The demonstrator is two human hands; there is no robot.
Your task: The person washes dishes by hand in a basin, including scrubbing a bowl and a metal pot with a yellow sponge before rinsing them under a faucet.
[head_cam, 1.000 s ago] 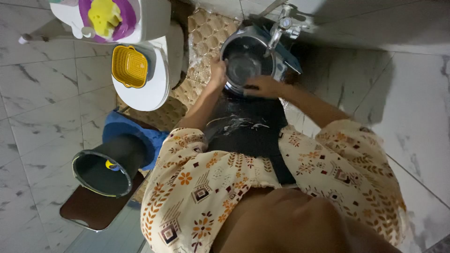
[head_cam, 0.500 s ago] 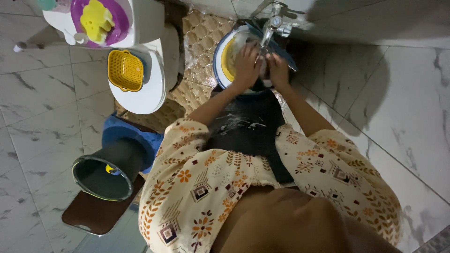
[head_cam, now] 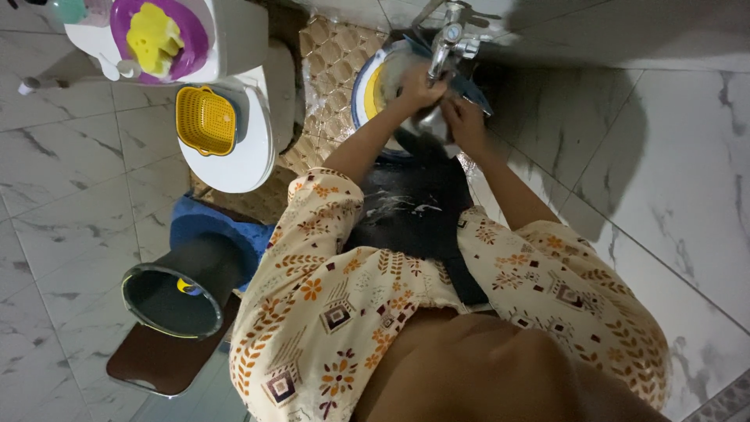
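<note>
I hold a round steel vessel [head_cam: 422,133] under the metal tap [head_cam: 449,35], low against the wall. My left hand [head_cam: 418,86] lies on its upper side, fingers bent and pressed close together against the metal. My right hand [head_cam: 462,121] grips the rim on the side nearer the marble wall, fingers curled around the edge (how tightly, I cannot tell from up here). The two hands are just beside each other, almost touching. Behind the vessel a blue-rimmed basin [head_cam: 361,86] shows a yellow inside, and it rests on a patterned mat [head_cam: 332,62].

Off to my left stands a white stool [head_cam: 234,156] with a yellow basket [head_cam: 205,119] on top. Beyond it a purple bowl [head_cam: 187,31] holds a yellow sponge [head_cam: 155,35]. Nearer to me a dark bucket [head_cam: 176,293] lies tilted with its mouth towards the camera, resting on a blue cloth [head_cam: 195,227] and above a brown board [head_cam: 156,363]. A dark cloth [head_cam: 414,215] covers my lap between my patterned sleeves [head_cam: 312,312].
</note>
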